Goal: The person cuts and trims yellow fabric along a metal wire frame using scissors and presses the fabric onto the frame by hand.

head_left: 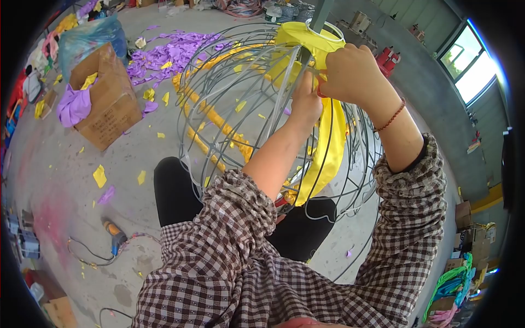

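A large round cage of grey wires (224,109) stands before me, with a yellow cloth (327,156) hanging down its near side and more yellow cloth around its top. Near the top, my left hand (307,98) is closed on the yellow cloth beside the post. Just right of it, my right hand (350,74) has its fingers bent together on the same cloth, below a white ring (327,31). Something small and red shows at its fingertips. Orange-yellow wrapped bars (210,115) run inside the cage.
Left stands an open cardboard box (108,104) with purple and yellow cloth. Purple scraps (169,52) lie behind it, and yellow bits dot the floor. A corded tool (114,235) lies lower left. Boxes and coloured cloth (451,284) are at the right.
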